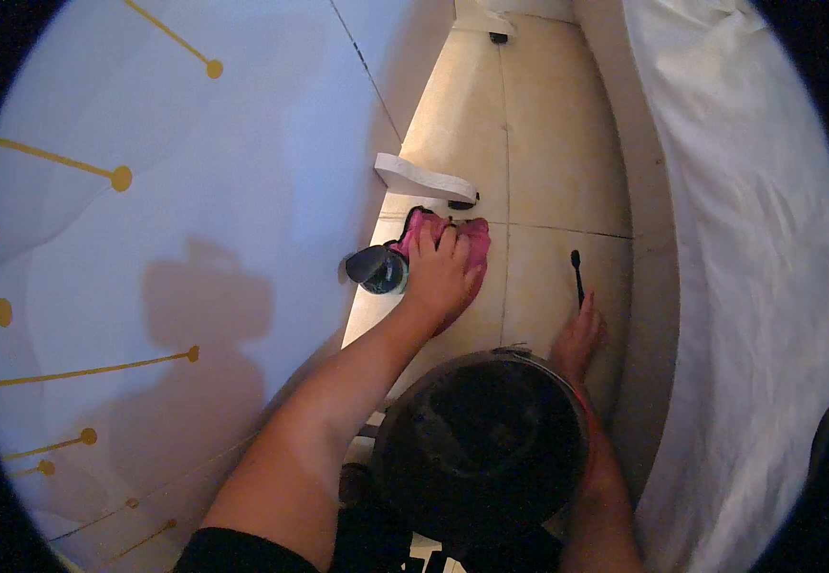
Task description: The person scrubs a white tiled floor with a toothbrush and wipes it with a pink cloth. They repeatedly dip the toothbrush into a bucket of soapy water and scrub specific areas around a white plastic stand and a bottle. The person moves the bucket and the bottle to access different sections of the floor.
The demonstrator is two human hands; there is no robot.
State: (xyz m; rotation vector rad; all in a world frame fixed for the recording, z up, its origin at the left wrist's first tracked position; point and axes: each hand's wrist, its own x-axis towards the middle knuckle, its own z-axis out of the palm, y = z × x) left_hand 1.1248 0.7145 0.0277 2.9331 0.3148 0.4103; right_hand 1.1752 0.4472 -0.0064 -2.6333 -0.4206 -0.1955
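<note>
My left hand point(439, 268), fingers spread, presses on a pink cloth point(477, 240) with dark edging on the tiled floor. Touching or close to its left side stands a dark-topped container point(383, 272), possibly a bottle or cup, beside the wall. My right hand point(580, 336) is low over the floor on the right, by the lower end of a thin black toothbrush-like brush point(577, 276). The brush head points away from me. The fingers seem to hold its handle, but the grip is partly hidden.
A white curved foot point(425, 180) with a black pad juts from the wall side. The pale wall point(278, 143) with gold lines rises at left. White fabric point(729, 215) hangs over a raised edge at right. A large dark round object point(482, 444) is between my arms.
</note>
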